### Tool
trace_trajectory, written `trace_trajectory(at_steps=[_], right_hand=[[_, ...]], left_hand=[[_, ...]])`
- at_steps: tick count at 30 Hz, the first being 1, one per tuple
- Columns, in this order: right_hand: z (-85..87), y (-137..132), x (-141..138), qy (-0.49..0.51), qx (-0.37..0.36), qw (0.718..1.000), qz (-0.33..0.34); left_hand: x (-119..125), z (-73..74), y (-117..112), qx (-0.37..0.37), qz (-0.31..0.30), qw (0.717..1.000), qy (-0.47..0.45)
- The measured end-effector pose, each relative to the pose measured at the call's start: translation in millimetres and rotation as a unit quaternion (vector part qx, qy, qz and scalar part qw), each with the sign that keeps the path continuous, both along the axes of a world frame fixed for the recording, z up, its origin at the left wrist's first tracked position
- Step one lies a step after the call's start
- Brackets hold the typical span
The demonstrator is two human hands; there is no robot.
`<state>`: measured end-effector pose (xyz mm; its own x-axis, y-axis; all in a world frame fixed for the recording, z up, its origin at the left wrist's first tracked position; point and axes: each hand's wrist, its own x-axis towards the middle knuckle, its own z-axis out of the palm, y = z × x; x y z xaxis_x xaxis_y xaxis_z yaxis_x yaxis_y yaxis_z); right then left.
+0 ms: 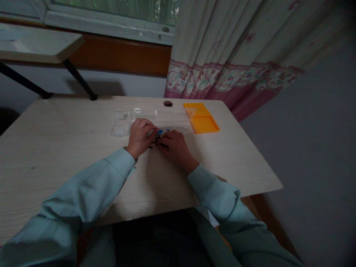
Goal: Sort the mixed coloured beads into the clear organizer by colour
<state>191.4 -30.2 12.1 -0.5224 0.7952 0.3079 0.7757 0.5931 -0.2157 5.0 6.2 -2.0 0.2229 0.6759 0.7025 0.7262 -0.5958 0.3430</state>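
My left hand (141,137) is at the middle of the table, its thumb and fingers pinched at a small blue-tipped piece I cannot name. Close beside it, my right hand (175,149) has its fingers curled down over a cluster of small dark pieces (155,141) on the tabletop. Whether those fingers grip one of them is hidden. Small blue pieces (160,131) show between the hands. Just behind both hands lies a clear plastic compartment box (120,126), partly covered by my left hand; some blue bits appear at its near edge.
An orange plastic case (205,120) lies open at the right end of the clear box. Behind it the wooden table (69,148) has a round cable hole (168,104). A raised shelf (41,44) on black legs stands at the back left. A floral curtain (217,74) hangs behind.
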Motion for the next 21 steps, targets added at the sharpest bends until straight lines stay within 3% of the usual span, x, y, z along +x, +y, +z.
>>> trace_trajectory(at_steps=[21], right_hand=[[-3.3,3.5,5.4,0.002,-0.005,1.0,0.023]], left_hand=[[0.9,2.4,-3.4,-0.017,-0.004,1.0,-0.001]])
